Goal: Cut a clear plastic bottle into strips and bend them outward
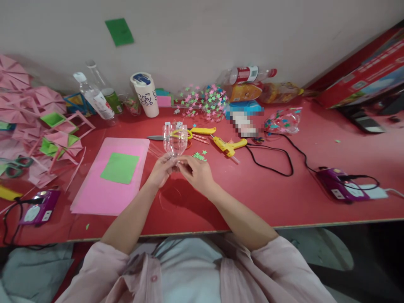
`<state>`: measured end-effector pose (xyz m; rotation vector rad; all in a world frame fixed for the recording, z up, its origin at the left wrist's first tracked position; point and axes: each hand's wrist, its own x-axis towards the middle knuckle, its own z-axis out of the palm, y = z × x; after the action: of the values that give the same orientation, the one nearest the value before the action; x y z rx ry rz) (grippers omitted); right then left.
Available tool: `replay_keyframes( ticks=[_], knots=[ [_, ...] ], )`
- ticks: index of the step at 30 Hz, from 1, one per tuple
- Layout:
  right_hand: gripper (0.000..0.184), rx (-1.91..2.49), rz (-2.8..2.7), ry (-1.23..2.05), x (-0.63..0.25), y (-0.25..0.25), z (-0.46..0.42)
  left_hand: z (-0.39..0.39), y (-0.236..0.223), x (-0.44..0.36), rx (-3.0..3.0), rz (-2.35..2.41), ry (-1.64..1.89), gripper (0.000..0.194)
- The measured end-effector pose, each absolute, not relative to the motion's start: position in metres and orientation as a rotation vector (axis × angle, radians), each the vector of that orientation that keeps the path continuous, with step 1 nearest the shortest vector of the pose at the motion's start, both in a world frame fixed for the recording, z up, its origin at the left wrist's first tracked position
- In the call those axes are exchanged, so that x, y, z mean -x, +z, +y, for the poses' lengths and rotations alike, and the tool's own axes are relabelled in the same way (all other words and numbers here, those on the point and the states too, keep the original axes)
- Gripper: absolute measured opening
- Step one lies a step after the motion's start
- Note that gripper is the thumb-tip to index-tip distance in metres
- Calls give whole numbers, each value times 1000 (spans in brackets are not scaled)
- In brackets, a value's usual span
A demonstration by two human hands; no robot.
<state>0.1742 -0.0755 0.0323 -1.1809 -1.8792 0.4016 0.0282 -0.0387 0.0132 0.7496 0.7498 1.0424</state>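
Pink shirt (145, 278) nearest; hands (199, 173) hold clear, cup-shaped plastic (175, 145).

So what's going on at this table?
A person's left hand and right hand hold a clear plastic piece, shaped like part of a bottle, by its near end over the red table. Small green stars and a yellow glue gun lie to the right, pink paper to the left.

Dim, flat light; pale sheen on red table (322, 141) at three o'clock, soft shadow near seven; glints on clear bottle piece (175, 143); gloom at four; red box (362, 73) stretched, pixelated patch (248, 122), both toward two.
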Motion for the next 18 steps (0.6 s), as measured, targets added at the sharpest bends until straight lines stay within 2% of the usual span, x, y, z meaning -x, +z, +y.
replay_keyframes(
  ticks=[18],
  knots=[
    [22, 1381, -1645, 571, -179, 44, -74, -39, 16, -28, -843, 817, 956, 31]
  ],
)
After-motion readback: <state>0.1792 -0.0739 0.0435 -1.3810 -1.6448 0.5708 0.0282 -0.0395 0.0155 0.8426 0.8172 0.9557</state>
